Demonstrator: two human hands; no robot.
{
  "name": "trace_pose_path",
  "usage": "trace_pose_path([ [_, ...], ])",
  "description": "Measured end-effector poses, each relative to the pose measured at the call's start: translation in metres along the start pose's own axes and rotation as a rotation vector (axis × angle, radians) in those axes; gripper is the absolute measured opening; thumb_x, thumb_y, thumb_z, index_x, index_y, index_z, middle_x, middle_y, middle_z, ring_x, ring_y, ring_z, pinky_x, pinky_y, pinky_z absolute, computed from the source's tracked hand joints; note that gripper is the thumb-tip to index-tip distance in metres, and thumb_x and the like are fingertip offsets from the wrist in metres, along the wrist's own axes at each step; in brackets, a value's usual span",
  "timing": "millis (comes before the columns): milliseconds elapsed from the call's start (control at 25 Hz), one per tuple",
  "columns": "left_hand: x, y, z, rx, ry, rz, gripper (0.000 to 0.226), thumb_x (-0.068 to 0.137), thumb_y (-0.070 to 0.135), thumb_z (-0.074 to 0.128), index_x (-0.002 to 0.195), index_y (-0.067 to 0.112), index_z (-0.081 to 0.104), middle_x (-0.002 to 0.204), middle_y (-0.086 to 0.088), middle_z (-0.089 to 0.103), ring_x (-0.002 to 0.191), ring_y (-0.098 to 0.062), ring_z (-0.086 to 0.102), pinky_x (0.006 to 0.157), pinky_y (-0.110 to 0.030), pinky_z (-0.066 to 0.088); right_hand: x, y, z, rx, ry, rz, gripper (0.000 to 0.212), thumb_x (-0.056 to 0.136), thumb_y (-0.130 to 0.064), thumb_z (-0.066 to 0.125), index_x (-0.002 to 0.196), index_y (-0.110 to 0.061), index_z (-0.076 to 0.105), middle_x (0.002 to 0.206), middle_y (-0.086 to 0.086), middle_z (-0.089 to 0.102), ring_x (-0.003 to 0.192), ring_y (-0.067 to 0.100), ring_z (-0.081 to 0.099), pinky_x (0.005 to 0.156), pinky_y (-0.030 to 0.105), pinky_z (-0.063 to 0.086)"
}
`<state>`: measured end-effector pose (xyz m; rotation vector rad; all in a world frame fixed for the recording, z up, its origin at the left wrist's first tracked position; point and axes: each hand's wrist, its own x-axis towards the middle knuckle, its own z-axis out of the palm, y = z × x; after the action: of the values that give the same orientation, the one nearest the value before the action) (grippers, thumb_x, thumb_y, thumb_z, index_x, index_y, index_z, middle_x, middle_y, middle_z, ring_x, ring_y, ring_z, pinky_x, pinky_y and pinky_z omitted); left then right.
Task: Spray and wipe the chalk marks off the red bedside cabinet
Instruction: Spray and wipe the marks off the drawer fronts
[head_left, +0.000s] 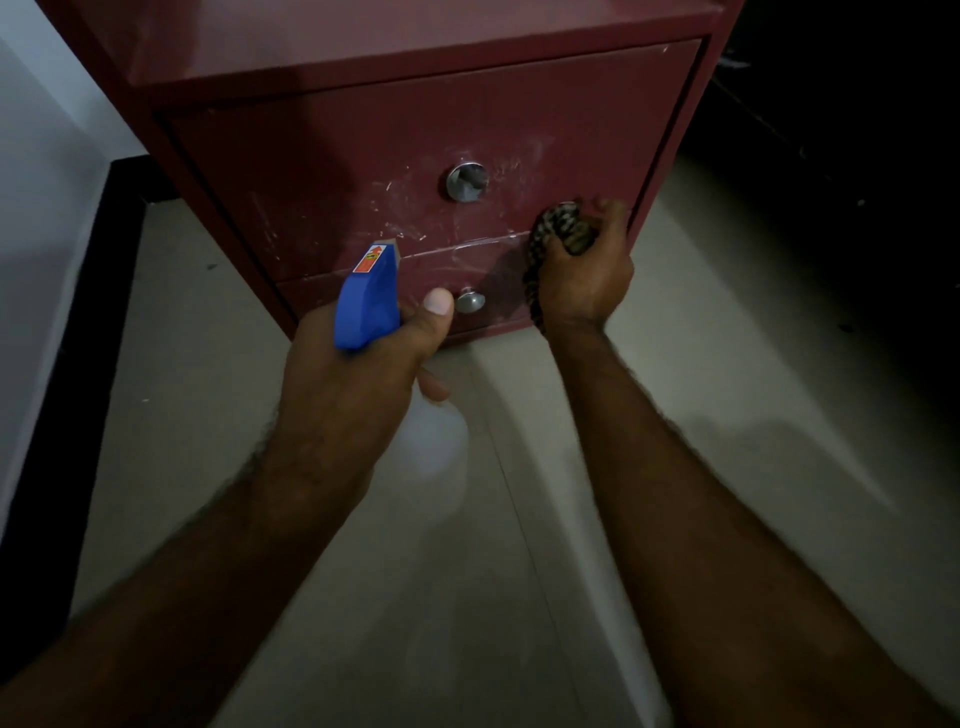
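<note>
Gripping blue spray bottle (366, 304) in left hand (345, 395), patterned cloth (563, 228) in right hand (589, 278), three o'clock; yet to clear white chalk scribbles (415, 210) off red cabinet (311, 130).

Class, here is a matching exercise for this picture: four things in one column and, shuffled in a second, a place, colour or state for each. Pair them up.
Things
1. spray bottle
2. cloth
3. upper knob
4. chalk marks

Descriptions
a. patterned, bunched in the right hand
b. white, scrawled on the red cabinet front
c. blue, gripped in the left hand
d. shiny metal, middle of the top drawer

Pairs: 1-c, 2-a, 3-d, 4-b
</note>
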<state>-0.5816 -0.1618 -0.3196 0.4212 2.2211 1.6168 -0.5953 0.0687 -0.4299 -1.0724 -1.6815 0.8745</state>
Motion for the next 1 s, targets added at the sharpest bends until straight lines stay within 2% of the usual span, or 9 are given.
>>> trace_pose_path([
  [80,-0.001,0.000,-0.005,0.001,0.014,-0.006,0.049,0.088,0.047,0.067,0.092,0.000,0.057,0.080,-0.030,0.068,0.063,-0.024,0.072,0.073,-0.042,0.059,0.001,-0.003,0.001,-0.010,0.018,0.018,0.047,0.083,-0.013,0.077,0.126,-0.021,0.061,0.110,-0.004,0.073,0.098,0.015,0.070,0.086,0.036,0.061],
  [200,0.000,-0.001,-0.006,0.021,0.026,0.003,0.045,0.090,0.045,0.065,0.092,0.001,0.060,0.075,-0.023,0.070,0.069,-0.022,0.072,0.066,-0.025,0.048,-0.021,-0.018,0.013,0.022,-0.107,-0.073,0.047,0.083,-0.014,0.079,0.125,-0.021,0.061,0.112,-0.005,0.072,0.099,0.013,0.068,0.084,0.033,0.060],
  [320,0.002,-0.001,-0.004,-0.029,0.023,-0.007,0.041,0.089,0.045,0.067,0.088,0.004,0.060,0.071,-0.021,0.069,0.070,-0.027,0.072,0.069,-0.027,0.048,-0.030,-0.021,0.017,0.042,-0.211,-0.142,0.049,0.081,-0.014,0.080,0.125,-0.024,0.059,0.113,-0.006,0.072,0.099,0.011,0.069,0.080,0.030,0.060],
  [520,0.000,-0.001,-0.007,-0.025,0.025,0.028,0.044,0.090,0.043,0.066,0.089,-0.001,0.058,0.073,-0.026,0.068,0.065,-0.022,0.072,0.067,-0.026,0.048,0.005,-0.027,-0.005,0.056,0.032,0.021,0.052,0.083,-0.010,0.077,0.131,-0.017,0.059,0.107,-0.009,0.068,0.093,0.008,0.064,0.078,0.019,0.050],
  [680,0.002,0.000,-0.008,0.004,0.025,0.009,0.044,0.089,0.046,0.065,0.090,0.003,0.059,0.077,-0.024,0.069,0.068,-0.023,0.072,0.066,-0.026,0.048,-0.015,-0.048,0.008,0.111,-0.055,-0.118,0.050,0.081,-0.015,0.081,0.127,-0.019,0.061,0.107,-0.010,0.071,0.092,0.008,0.069,0.079,0.026,0.059],
  [760,0.003,0.001,-0.006,-0.024,0.032,0.000,0.039,0.088,0.045,0.067,0.083,0.007,0.058,0.075,-0.022,0.069,0.068,-0.028,0.072,0.068,-0.033,0.053,-0.021,-0.051,0.010,0.124,-0.096,-0.179,0.048,0.081,-0.017,0.081,0.126,-0.019,0.061,0.107,-0.011,0.072,0.090,0.007,0.070,0.076,0.021,0.057],
  [840,0.001,0.004,-0.005,-0.046,0.028,0.003,0.038,0.088,0.044,0.068,0.080,0.009,0.058,0.069,-0.019,0.068,0.068,-0.030,0.071,0.068,-0.033,0.052,-0.006,-0.049,0.001,0.123,-0.025,-0.120,0.051,0.081,-0.012,0.080,0.128,-0.016,0.060,0.109,-0.012,0.070,0.091,0.004,0.066,0.076,0.011,0.052],
  [920,-0.001,0.004,-0.006,-0.049,0.022,0.008,0.039,0.089,0.044,0.067,0.080,0.007,0.058,0.064,-0.014,0.069,0.070,-0.030,0.072,0.069,-0.029,0.048,0.013,-0.049,-0.010,0.129,0.090,-0.048,0.054,0.079,-0.010,0.079,0.130,-0.014,0.061,0.109,-0.011,0.069,0.092,0.004,0.064,0.078,0.012,0.051],
  [1000,-0.003,0.004,-0.008,-0.046,0.019,-0.001,0.039,0.089,0.045,0.067,0.082,0.007,0.059,0.066,-0.015,0.070,0.071,-0.029,0.072,0.068,-0.027,0.046,0.015,-0.053,-0.010,0.120,0.108,-0.069,0.054,0.078,-0.010,0.078,0.130,-0.014,0.061,0.111,-0.008,0.071,0.093,0.004,0.064,0.077,0.008,0.049],
])
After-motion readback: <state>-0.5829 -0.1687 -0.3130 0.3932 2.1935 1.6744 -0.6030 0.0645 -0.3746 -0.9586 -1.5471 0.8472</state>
